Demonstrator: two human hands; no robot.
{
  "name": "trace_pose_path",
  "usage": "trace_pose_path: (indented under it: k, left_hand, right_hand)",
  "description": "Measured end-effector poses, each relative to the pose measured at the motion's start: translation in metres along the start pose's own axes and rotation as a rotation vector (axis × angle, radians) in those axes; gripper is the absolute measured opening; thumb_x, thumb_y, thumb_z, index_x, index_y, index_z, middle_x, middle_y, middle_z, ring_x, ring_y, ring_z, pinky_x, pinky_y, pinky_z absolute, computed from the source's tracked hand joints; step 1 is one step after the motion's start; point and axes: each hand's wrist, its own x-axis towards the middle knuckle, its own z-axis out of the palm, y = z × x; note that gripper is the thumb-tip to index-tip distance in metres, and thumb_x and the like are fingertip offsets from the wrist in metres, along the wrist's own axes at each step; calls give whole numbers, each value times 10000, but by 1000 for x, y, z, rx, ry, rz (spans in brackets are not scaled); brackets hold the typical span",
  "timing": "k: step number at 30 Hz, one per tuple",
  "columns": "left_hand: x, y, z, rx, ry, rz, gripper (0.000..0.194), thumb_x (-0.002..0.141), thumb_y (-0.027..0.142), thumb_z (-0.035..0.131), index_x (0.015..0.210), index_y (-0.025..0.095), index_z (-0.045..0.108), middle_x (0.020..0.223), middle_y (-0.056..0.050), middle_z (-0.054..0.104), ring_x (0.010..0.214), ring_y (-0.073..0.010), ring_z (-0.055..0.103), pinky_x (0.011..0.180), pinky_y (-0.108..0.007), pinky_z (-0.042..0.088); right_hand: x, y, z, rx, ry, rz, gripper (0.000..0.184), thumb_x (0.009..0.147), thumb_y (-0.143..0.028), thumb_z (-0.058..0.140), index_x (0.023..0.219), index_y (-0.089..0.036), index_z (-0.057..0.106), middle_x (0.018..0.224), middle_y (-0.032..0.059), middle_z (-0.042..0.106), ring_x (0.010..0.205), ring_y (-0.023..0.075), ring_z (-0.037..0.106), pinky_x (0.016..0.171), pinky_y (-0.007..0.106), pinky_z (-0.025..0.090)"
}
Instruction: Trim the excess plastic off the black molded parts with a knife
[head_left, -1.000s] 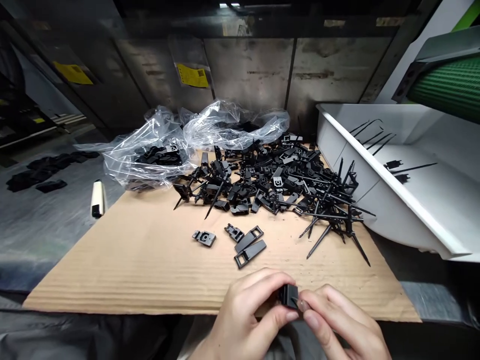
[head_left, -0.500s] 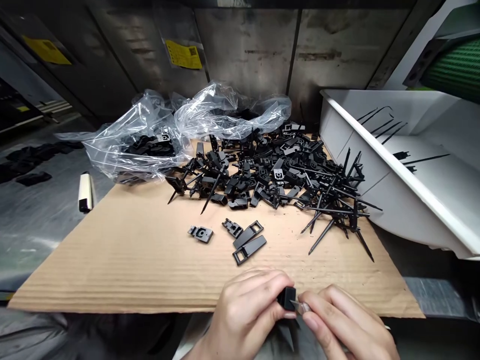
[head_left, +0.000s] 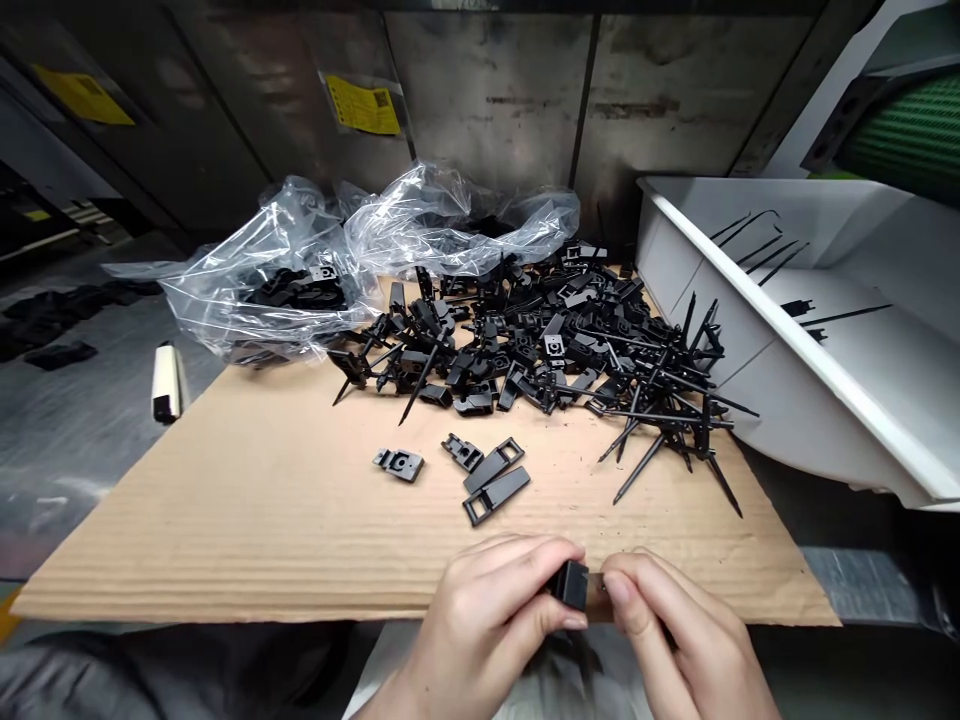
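My left hand (head_left: 491, 620) and my right hand (head_left: 675, 640) meet at the near edge of the cardboard sheet (head_left: 262, 520). Both pinch one small black plastic part (head_left: 574, 585) between thumb and fingers, left hand on its left side, right fingertips on its right. Just beyond the hands lie three loose black clips (head_left: 495, 480) and a single small clip (head_left: 400, 463). Farther back spreads a large pile of black plastic parts and spiked runners (head_left: 555, 350).
Two clear plastic bags (head_left: 300, 280) with black parts sit at the back left. A white chute-like tray (head_left: 787, 340) with a few black pieces stands at the right, under a green belt (head_left: 907, 140). A small white and black marker-like object (head_left: 166, 380) lies left of the cardboard.
The hands stay together on the small black part, shifting slightly; the right fingertips have closed in against it. The view has tilted a little downward.
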Motion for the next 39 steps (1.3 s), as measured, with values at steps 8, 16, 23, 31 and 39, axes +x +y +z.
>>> trace_pose_path:
  k: [8, 16, 23, 31, 39]
  left_hand:
    - [0, -1, 3, 12, 16, 36, 187, 896, 269, 486, 982, 127, 572, 741, -49, 672, 684, -147, 644, 656, -190, 473]
    - [0, -2, 5, 36, 56, 37, 174, 894, 262, 491, 960, 131, 584, 722, -46, 680, 634, -142, 651, 593, -180, 487]
    - [2, 1, 3, 50, 54, 27, 165, 876, 277, 520, 935, 151, 608, 747, -47, 699, 633, -154, 662, 590, -195, 498]
    - [3, 0, -1, -133, -77, 75, 196, 893, 256, 486, 906, 139, 644, 787, -68, 689, 731, -164, 650, 695, -216, 496]
    - [-6, 4, -10, -112, 37, -190, 270, 804, 416, 574, 935, 208, 685, 682, -20, 575, 624, -148, 565, 569, -211, 486]
  right_hand:
    - [2, 1, 0, -31, -11, -14, 222, 895, -205, 373, 734, -224, 524, 621, -23, 556, 553, 105, 544, 545, 198, 403]
    - [1, -2, -4, 68, -110, -14, 266, 901, -219, 366, 672, -207, 500, 576, -24, 517, 523, 86, 511, 508, 182, 379]
    - [3, -1, -7, 197, -41, 141, 241, 884, -345, 407, 719, -213, 524, 594, -25, 528, 541, 89, 524, 477, 151, 401]
    - [15, -11, -2, 244, -188, 232, 232, 802, -321, 524, 621, -189, 465, 575, -50, 498, 542, 73, 486, 496, 148, 375]
    - [5, 0, -13, 168, 11, 141, 184, 841, -344, 485, 759, -209, 578, 661, -18, 607, 592, 94, 588, 545, 138, 458]
